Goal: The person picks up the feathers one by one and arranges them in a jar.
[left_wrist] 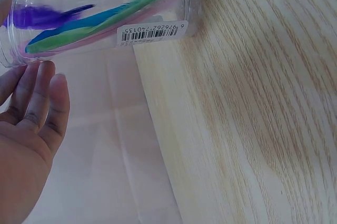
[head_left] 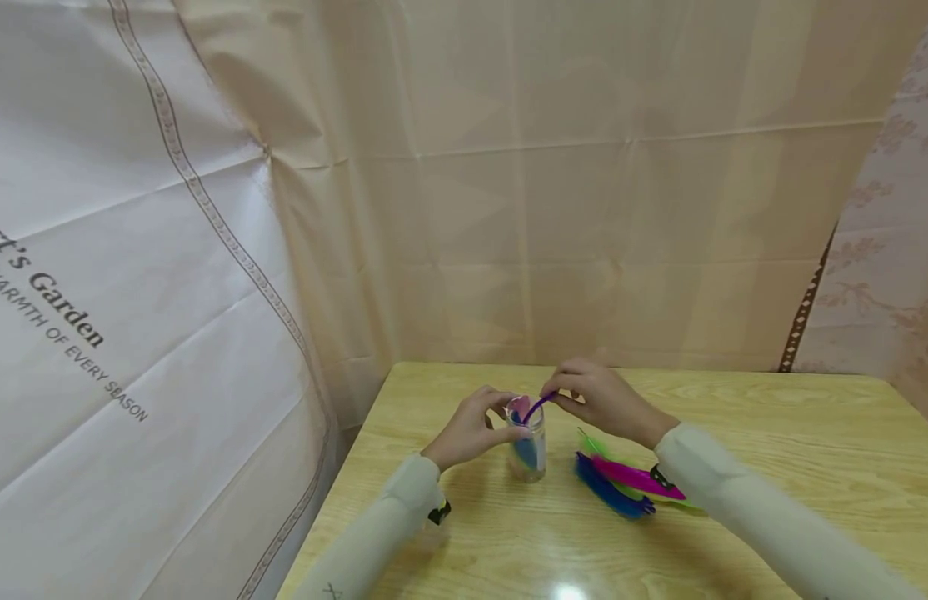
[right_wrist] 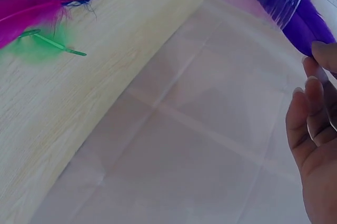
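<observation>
A clear jar [head_left: 537, 468] stands upright on the table, with blue, green and pink feathers inside; the left wrist view shows its barcode label [left_wrist: 152, 33]. My left hand [head_left: 470, 429] holds the jar near its mouth, thumb on one side and fingers on the other. Between the thumb and fingertips of my right hand [head_left: 602, 402] a purple feather [right_wrist: 305, 30] is pinched by its upper end. This feather bends over the rim, and its lower part lies inside the jar, as the left wrist view also shows.
To the jar's right, blue [head_left: 610, 492], magenta [head_left: 644, 478] and green [head_left: 595, 444] feathers lie overlapping on the wooden table [head_left: 794, 483], partly beneath my right forearm. A beige cloth [head_left: 584, 208] hangs behind the table, and a white printed cloth [head_left: 134, 292] hangs at the left.
</observation>
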Demonstrator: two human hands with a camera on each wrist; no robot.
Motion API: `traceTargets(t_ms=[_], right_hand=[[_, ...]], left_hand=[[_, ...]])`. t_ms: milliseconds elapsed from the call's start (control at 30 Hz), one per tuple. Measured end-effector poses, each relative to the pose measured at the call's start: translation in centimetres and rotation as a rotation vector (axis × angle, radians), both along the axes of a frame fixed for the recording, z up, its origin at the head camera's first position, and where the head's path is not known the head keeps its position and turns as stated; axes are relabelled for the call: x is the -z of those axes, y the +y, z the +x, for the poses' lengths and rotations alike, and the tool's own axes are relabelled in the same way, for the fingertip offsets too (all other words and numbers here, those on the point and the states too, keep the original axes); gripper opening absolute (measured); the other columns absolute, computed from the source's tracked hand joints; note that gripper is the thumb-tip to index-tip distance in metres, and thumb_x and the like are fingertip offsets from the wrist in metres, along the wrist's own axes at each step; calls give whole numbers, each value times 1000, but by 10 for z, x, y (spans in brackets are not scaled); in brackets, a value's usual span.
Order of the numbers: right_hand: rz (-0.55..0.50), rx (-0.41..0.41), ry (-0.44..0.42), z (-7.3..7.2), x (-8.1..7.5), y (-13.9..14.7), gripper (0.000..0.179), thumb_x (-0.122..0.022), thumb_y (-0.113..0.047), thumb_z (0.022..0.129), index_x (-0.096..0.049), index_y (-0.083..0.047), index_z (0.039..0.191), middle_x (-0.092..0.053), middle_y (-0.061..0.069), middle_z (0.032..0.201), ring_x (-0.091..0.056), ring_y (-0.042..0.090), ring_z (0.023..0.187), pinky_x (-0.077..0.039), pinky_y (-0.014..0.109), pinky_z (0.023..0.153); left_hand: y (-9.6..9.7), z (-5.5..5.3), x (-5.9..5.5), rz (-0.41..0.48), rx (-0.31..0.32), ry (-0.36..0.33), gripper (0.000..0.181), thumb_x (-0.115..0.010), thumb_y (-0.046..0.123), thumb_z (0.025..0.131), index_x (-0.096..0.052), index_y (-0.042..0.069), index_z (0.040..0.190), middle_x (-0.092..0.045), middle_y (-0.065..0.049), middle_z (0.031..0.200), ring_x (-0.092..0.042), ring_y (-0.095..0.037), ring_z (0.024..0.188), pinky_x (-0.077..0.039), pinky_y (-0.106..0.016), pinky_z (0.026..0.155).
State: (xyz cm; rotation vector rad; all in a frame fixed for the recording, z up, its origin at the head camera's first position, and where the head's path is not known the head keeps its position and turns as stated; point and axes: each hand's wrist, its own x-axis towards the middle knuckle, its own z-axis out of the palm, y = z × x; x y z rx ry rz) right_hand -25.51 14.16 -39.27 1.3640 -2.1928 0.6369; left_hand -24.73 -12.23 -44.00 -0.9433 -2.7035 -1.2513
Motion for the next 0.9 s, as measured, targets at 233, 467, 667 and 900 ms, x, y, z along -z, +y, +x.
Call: traceTargets(t_ms=[233,467,667,900], right_hand=[[17,-9,7,2,3,-6,21,-75,-8,82,-71,-16,101,-62,-5,97,-55,6,76,-51,23,61],[13,9,-17,0,8,-2,22,-74,-10,83,-71,-19,102,-62,-9,98,-53,1,76,-50,21,62],[10,58,-43,0,13,7,23,-74,-11,84,-69,-25,101,-62,-11,96,-50,-1,71,-49,21,59],[25,134,-75,1,22,25,19,-74,-16,85,-70,-25,101,-60,-15,93,-49,-3,70,-48,20,58]], left_hand=[[0,0,-1,-13,-8,11,58,-70,55,80,-58,27,129,-53,9,101,-55,-18,97,-51,-26,69],[-1,-1,0,-9,0,14,59,-69,56,80,-58,26,129,-53,8,101,-56,-20,97,-51,-26,69],[-1,0,1,-7,-2,9,59,-68,57,79,-58,27,129,-53,8,102,-57,-25,99,-51,-26,70],[-1,0,1,-6,-19,4,58,-69,57,79,-58,29,129,-54,9,103,-57,-21,98,-51,-26,70]])
